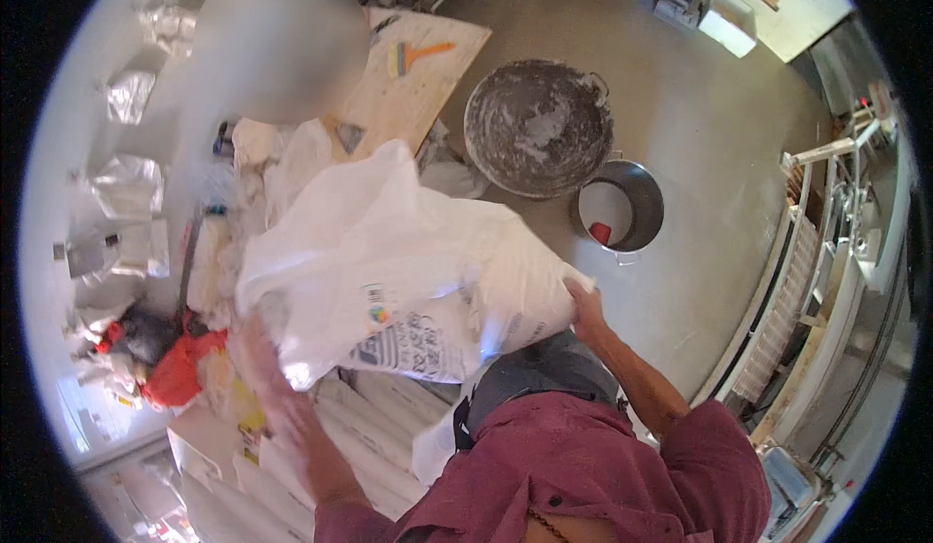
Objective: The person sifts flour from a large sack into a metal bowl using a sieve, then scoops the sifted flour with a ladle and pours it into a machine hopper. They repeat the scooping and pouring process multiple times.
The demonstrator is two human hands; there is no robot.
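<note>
A large white sack (pixel 389 242) with printing on its side lies across the space before my body, its surface creased. My right hand (pixel 586 308) is closed on the sack's right corner. At the sack's left end is my left hand (pixel 264 363), smeared by motion, so its fingers cannot be made out. Beneath and behind the sack, several more white sacks (pixel 379 422) are stacked at the lower left. The sack hides part of that stack.
Beyond the sack stand a wide dark metal basin (pixel 539 130) with white residue and a metal pot (pixel 646 208) holding a red scoop-like item (pixel 601 233). A wooden board (pixel 428 96) carries a brush (pixel 418 55). A red bag (pixel 185 373) lies left; metal framework (pixel 826 154) stands right.
</note>
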